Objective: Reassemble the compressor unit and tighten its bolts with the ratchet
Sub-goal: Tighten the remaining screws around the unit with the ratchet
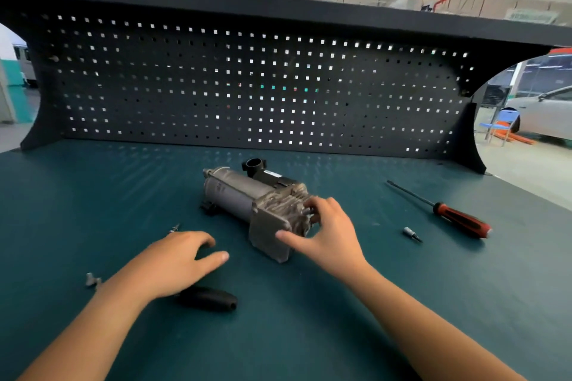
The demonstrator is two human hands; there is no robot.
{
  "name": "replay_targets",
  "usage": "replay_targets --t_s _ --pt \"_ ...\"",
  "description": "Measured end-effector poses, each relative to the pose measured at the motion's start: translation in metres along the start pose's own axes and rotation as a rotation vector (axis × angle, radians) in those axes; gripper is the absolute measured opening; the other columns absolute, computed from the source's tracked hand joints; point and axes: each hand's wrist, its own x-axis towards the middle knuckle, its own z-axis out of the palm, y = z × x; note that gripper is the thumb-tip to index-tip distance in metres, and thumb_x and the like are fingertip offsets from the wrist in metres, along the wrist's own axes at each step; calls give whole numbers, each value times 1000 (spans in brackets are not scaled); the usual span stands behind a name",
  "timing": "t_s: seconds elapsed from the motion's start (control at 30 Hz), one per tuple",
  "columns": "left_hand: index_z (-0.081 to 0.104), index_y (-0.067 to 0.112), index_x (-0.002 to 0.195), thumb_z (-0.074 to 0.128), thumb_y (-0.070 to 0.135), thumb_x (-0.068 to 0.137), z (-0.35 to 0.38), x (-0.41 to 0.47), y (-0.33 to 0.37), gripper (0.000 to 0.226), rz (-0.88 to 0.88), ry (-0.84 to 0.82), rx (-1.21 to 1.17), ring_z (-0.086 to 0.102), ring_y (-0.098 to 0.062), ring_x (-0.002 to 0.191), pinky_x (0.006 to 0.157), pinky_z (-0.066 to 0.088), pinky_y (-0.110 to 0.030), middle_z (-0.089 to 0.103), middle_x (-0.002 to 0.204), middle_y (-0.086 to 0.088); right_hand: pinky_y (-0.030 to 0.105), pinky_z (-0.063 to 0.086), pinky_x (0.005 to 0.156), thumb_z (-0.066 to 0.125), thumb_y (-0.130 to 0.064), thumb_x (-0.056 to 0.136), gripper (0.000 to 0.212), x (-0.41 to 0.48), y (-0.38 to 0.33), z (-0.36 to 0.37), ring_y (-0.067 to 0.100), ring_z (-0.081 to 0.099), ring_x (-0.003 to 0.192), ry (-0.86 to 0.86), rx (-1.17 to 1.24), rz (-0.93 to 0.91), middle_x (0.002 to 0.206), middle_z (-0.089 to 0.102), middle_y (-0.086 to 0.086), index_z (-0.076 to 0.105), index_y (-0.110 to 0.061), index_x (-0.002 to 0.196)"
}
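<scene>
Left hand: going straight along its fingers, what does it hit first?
Probably the near end plate of the compressor unit, where the right hand grips it. Only bare mat between; left hand height unclear.

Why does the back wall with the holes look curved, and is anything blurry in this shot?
Head view: the wide-angle lens bows the pegboard and shelf; the left hand is slightly motion-blurred, the right hand on the compressor unit and the screwdriver sharper; light shines through the pegboard holes; soft shadows lie under the hands on the teal mat.
</scene>
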Motion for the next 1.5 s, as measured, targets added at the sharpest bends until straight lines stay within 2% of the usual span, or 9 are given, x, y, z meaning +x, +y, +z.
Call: replay_targets --t_s 0.23,0.43,0.57,0.7,0.83,1.1,1.17,1.23,1.5 --pt "48 23 134 29 78 65 6 -7 22 90 -55 64 -425 46 -12 126 106 34 -30 51 138 4 23 41 81 68 -47 76 45 -40 -36 -8 18 56 94 23 -10 -155 100 59 2 62 -10 102" --pt "62 47 66 41 68 59 -14 -25 27 30 68 10 -826 48 25 73 79 32 -6 52 66 49 13 44 79 57 -35 79 30 -57 -44 -14 3 57 87 23 290 -83 90 62 -13 70 -18 100" --pt "56 42 104 68 52 65 -11 -26 30 42 187 -122 -707 53 20 98 75 36 3 62 105 34 16 38 95 59 -28 89 28 -36 -26 -14 4 53 108 96 239 -66 112 59 -9 66 -11 110" --pt "33 46 111 78 49 64 12 -21 35 65 126 145 -456 53 2 103 85 42 -15 52 107 25 -5 17 95 45 -30 97 35 -11 -10 -12 -7 29 127 -146 316 42 137 38 -20 54 -21 130" --pt "41 46 106 82 41 61 15 -13 27 62 161 169 -530 51 12 93 73 38 -4 52 99 32 9 10 104 37 -30 100 34 -7 -2 -4 -1 18 136 -288 249 -4 145 37 -13 57 -23 127" --pt "48 34 120 87 20 61 2 6 -5 72 227 3 -628 52 3 114 98 38 -15 58 119 19 37 15 112 31 -46 97 41 -11 -22 -8 10 23 131 -299 29 -25 138 42 -9 62 -30 120" --pt "45 26 126 86 14 61 3 9 -9 77 202 -33 -674 52 -2 116 104 38 -24 57 122 13 42 20 109 28 -53 95 44 -5 -30 -15 16 33 122 -354 -62 -7 126 50 -5 67 -34 105" --pt "44 23 125 84 13 63 5 11 -10 75 192 -73 -713 56 7 106 93 41 -12 59 116 15 45 33 100 33 -53 93 42 9 -37 -24 21 48 101 -345 -109 0 100 60 -1 66 -30 82" --pt "29 35 126 88 33 58 23 14 -11 90 204 -41 -601 45 8 112 85 31 2 45 122 23 31 44 83 54 -39 90 49 92 -51 20 24 54 109 -265 -27 75 132 51 10 50 -11 130"
